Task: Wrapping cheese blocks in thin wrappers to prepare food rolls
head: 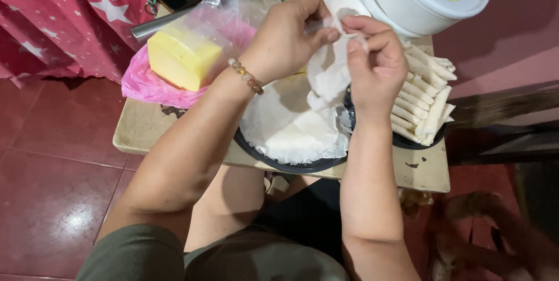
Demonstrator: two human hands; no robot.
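Both hands hold one thin white wrapper sheet (327,71) above a small table. My left hand (286,38), with a bead bracelet on its wrist, pinches the sheet's top edge. My right hand (375,63) pinches it from the other side, and the sheet hangs crumpled between them. Below lies a stack of round white wrappers (288,127) on a dark plate (265,156). To the right, several rolled white wraps (425,95) are piled on another dark plate (407,141).
A yellow block (180,54) in clear plastic rests on a pink bag (145,86) at the table's left. A white tub (419,2) and a small white dish (343,3) stand at the back. The worn table (145,127) stands on a red tiled floor.
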